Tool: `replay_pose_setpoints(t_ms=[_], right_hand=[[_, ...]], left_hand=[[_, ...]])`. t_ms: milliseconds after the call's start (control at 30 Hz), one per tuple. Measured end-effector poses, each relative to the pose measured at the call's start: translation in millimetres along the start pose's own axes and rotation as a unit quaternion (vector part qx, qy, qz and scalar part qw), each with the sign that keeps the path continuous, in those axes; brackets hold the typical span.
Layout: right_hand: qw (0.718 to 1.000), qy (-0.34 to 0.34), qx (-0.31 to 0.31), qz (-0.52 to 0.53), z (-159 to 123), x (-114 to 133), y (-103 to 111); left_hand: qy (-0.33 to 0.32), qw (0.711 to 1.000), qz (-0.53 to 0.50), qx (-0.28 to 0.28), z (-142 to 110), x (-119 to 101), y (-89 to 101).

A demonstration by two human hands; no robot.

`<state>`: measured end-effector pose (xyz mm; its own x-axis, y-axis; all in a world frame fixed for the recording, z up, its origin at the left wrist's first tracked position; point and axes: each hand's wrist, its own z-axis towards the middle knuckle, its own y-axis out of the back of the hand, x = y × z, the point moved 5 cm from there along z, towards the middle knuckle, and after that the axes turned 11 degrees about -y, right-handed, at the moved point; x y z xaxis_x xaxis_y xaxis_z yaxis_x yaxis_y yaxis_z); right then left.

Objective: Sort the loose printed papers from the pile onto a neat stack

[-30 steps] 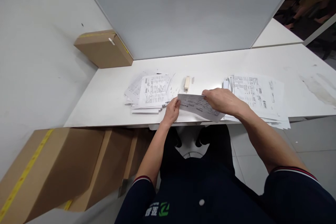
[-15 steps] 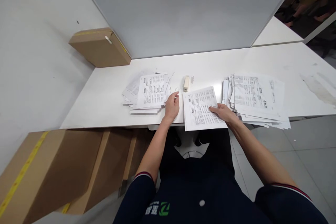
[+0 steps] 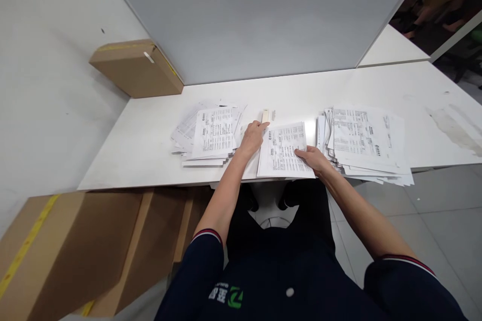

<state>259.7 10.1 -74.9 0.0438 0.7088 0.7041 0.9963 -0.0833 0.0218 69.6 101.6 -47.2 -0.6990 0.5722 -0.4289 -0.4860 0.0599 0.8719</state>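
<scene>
My right hand [image 3: 312, 157] grips the lower right part of a small stack of printed sheets [image 3: 282, 158], thumb on top and fingers underneath. The sheets lie at the table's front edge. My left hand [image 3: 254, 136] is closed around the near end of a small cream stapler [image 3: 265, 115], just behind the sheets. Its fingers cover that end of the stapler. To the left lies a loose pile of printed papers [image 3: 214, 133]. A larger, uneven pile of papers [image 3: 363, 135] lies to the right, partly over the front edge.
A grey panel [image 3: 263, 20] stands along the back of the white table [image 3: 124, 145]. A cardboard box [image 3: 137, 70] leans at the back left corner. Larger cardboard boxes [image 3: 101, 230] stand below the table at left. Tiled floor [image 3: 448, 220] shows at right.
My left hand has moved right and forward from beside the left pile onto the stapler. My right hand has drawn the sheets slightly back onto the table.
</scene>
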Motion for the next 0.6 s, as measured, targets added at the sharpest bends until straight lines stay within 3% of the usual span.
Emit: replay_pose_setpoints(t_ms=[233, 433, 600], right_hand=[[0.999, -0.001, -0.012, -0.042, 0.2, 1.4, 5.4], [0.998, -0.005, -0.003, -0.057, 3.2, -1.9, 6.4], [0.998, 0.002, -0.004, -0.056, 6.6, -3.0, 7.8]], left_hand=[[-0.01, 1.0, 0.001, 0.005, -8.3, -6.4, 0.7], [-0.004, 0.999, -0.001, -0.033, -17.3, -1.2, -1.1], [0.01, 0.999, 0.02, -0.026, -18.4, 4.7, -7.3]])
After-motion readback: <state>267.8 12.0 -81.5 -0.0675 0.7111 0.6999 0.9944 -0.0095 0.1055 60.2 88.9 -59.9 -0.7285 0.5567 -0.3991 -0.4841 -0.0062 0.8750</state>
